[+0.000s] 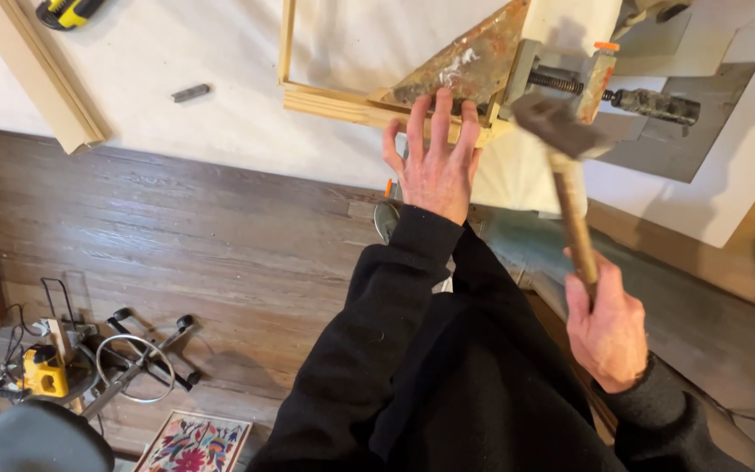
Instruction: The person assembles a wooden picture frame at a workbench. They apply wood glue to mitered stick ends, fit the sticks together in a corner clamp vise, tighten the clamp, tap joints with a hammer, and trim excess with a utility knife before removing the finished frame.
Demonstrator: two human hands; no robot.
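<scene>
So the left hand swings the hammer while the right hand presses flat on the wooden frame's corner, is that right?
Not quite: the hands are swapped. The head view shows the right hand gripping the hammer by its handle, while the left hand presses flat on the wooden frame at its corner, beside the clamp.

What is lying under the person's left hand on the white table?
The left hand presses flat on the light wooden frame corner, beside the grey metal corner clamp. The joint itself is covered by the palm.

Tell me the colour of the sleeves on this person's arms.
Black sleeves, clearest in the head view.
</scene>
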